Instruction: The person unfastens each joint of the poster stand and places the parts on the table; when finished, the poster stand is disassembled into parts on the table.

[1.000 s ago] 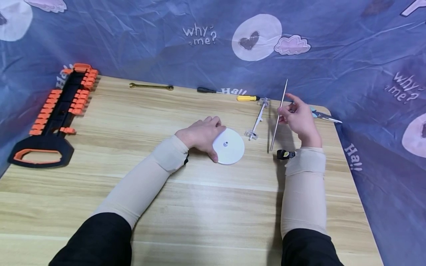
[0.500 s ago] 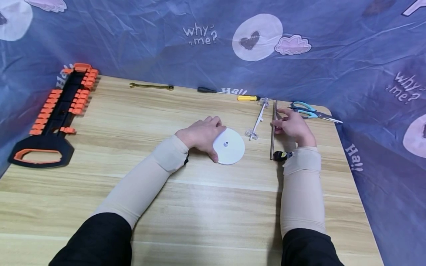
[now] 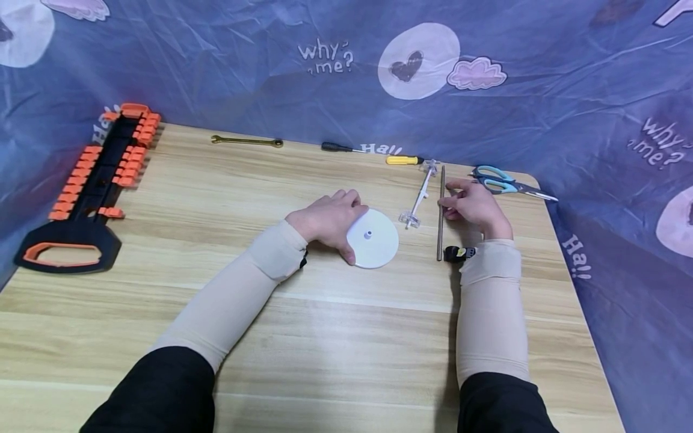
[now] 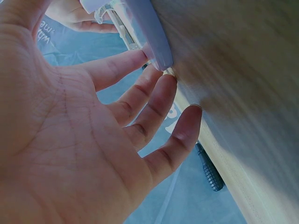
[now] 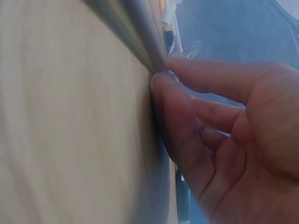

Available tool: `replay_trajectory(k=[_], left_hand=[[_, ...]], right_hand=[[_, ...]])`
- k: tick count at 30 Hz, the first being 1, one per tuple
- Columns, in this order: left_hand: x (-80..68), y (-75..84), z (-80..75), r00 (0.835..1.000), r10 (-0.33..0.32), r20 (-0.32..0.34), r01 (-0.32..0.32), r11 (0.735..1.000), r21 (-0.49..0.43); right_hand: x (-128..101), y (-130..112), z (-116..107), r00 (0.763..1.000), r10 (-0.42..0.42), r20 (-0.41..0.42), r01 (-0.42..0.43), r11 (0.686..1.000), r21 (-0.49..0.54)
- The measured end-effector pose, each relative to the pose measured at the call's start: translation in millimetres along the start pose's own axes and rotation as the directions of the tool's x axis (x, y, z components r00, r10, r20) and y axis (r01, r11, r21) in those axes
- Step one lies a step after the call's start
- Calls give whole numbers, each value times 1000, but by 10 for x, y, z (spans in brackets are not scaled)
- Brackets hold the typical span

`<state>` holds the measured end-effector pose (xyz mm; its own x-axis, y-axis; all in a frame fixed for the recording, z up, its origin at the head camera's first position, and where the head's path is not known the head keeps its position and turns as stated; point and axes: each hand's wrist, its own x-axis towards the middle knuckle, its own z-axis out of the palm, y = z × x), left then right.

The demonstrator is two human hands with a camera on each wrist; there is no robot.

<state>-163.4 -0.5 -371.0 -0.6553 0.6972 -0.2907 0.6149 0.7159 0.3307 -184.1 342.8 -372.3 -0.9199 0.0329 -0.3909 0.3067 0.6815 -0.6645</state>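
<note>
Risk lies mostly with the thin metal rod [image 3: 441,213], which rests flat on the wooden table [image 3: 216,337] just right of a clear plastic part [image 3: 418,197]. Being round, it could roll away from the fingertips or knock into that part if nudged sideways.

The right hand [image 3: 476,204] pinches the rod near its middle between thumb and curled forefinger, the other fingers loosely bent. The left hand [image 3: 327,219] lies mostly open, fingers fairly straight, fingertips touching the edge of a white disc [image 3: 373,239] lying flat on the table. The disc could slide if that light touch slips.
</note>
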Motion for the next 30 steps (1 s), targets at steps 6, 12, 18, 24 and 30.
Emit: replay_trajectory(k=[6, 12, 18, 24, 30], left_hand=[[1, -2, 4, 1000, 0, -1, 0, 1000, -3], [3, -2, 0, 1000, 0, -1, 0, 1000, -4], [4, 2, -1, 1000, 3, -3, -3, 1000, -2], [0, 1, -2, 1000, 5, 0, -5, 1000, -1], [1, 0, -3, 1000, 3, 3, -3, 1000, 2]], right_hand=[[8, -3, 5, 1000, 13, 6, -13, 1000, 17], [-1, -9, 13, 1000, 21, 7, -21, 1000, 20], [-15, -16, 11, 1000, 1, 5, -1, 1000, -12], [-18, -20, 6, 1000, 3, 4, -3, 1000, -12], [-15, -15, 5, 1000, 19, 9, -19, 1000, 17]])
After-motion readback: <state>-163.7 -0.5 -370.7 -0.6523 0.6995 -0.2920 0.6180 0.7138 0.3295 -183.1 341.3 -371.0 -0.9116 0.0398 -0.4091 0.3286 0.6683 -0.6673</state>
